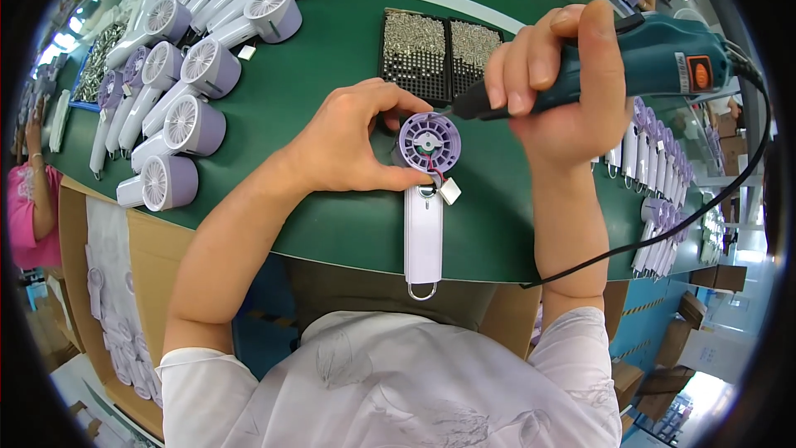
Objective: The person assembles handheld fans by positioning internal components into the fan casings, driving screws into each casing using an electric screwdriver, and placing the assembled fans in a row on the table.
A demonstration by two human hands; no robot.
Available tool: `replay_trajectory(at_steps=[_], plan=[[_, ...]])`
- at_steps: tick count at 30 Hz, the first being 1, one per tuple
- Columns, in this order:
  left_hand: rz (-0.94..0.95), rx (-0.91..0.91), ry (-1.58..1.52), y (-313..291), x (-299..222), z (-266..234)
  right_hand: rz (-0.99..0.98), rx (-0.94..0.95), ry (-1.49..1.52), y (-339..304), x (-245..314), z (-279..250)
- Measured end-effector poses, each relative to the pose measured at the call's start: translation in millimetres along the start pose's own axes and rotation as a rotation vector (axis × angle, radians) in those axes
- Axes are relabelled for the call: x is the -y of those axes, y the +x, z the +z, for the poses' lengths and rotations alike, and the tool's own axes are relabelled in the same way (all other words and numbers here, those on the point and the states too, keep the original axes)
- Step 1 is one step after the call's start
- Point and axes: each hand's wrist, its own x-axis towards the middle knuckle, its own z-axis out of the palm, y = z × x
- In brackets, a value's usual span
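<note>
In front of me lies a handheld fan [424, 236] with a white handle, a metal loop at its near end and a round purple head whose inside shows. My left hand [352, 137] grips that head, thumb and fingers on its left side. A small white connector [449, 191] on red and black wires hangs out below the head. My right hand [572, 87] is wrapped round a teal and black electric screwdriver [663, 58]. Its tip points left and meets the upper right rim of the fan head; whether it sits on a screw is too small to tell.
Two black trays [414, 75] of small screws stand beyond the fan. Several finished-looking purple and white fans [195, 126] lie at the left, more fan parts [655, 158] at the right. A black cord [730, 191] loops down the right. A cardboard box [153, 257] stands below left; other people work nearby.
</note>
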Motion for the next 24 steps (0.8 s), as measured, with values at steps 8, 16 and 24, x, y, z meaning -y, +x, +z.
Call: replay_trajectory(at_steps=[8, 16, 24], plan=[[0.008, -0.004, -0.014, 0.2, -0.6, -0.9, 0.101, 0.239, 0.131, 0.0, 4.4, 20.7], [-0.005, 0.002, -0.008, -0.8, -3.5, -1.9, 0.106, 0.181, 0.098, -8.6, -2.7, 19.2], [0.052, -0.029, 0.018, -3.0, 4.0, 0.4, 0.155, -0.021, -0.055, -12.3, -4.3, 31.5]])
